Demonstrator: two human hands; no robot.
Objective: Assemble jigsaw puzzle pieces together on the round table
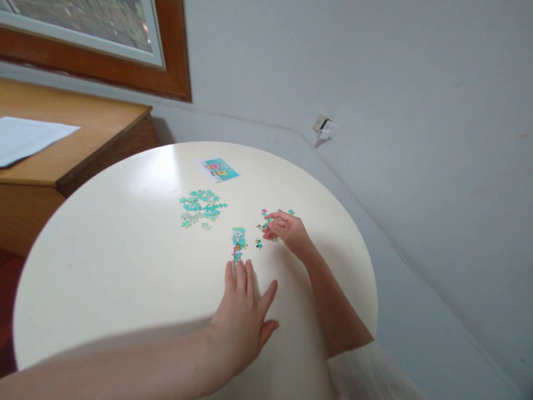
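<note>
My left hand (244, 311) lies flat on the round cream table (104, 266), fingers spread, its fingertips just below a small joined strip of puzzle pieces (238, 242). My right hand (287, 229) reaches over a little scatter of colourful loose pieces (266, 214) and pinches one between thumb and fingers. A pile of teal puzzle pieces (202, 206) lies further left. A small picture card (219, 169) rests near the table's far edge.
A wooden desk (83, 133) with a sheet of white paper (25, 136) stands to the left of the table. A wood-framed picture (125, 50) hangs on the grey wall. A white wall socket (326, 128) sits behind the table.
</note>
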